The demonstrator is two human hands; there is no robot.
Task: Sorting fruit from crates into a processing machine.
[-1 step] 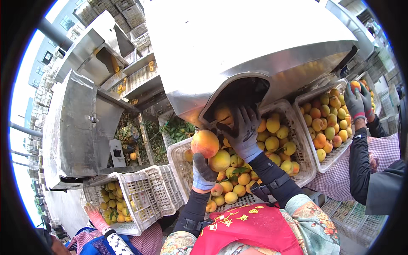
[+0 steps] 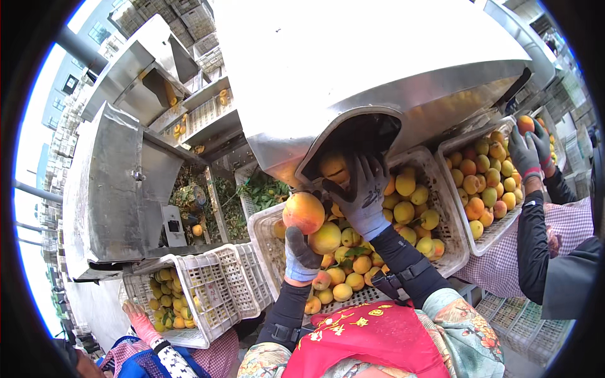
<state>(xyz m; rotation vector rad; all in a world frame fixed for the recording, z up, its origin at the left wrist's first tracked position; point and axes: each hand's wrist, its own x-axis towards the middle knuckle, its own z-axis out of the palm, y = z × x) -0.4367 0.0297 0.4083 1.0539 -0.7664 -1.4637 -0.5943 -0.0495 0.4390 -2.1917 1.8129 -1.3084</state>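
My left hand point(image 2: 301, 253), in a grey-palmed glove, holds a big orange-red peach point(image 2: 304, 213) above the near crate. A yellow peach point(image 2: 325, 238) lies against its fingers; whether it is gripped too I cannot tell. At the dark mouth point(image 2: 378, 133) of a metal machine, my gloved right hand point(image 2: 364, 195) reaches in with its fingers spread. Beside its thumb and forefinger sits another peach point(image 2: 333, 166), crossed by a dark line. Shadow partly hides those fingertips. Below both hands stands a white plastic crate point(image 2: 455, 249) of yellow and reddish peaches.
The metal housing point(image 2: 378, 57) rises right ahead. To the right, a co-worker's gloved hands point(image 2: 528, 151) hold a peach over another full crate point(image 2: 488, 246). At lower left, a person's pink-gloved hand point(image 2: 142, 321) is by a crate point(image 2: 195, 315) of fruit. Leaves point(image 2: 265, 189) lie beside the machine.
My right hand has shifted very slightly. The pink-gloved hand at lower left has moved a little. My left hand keeps its hold on the peach.
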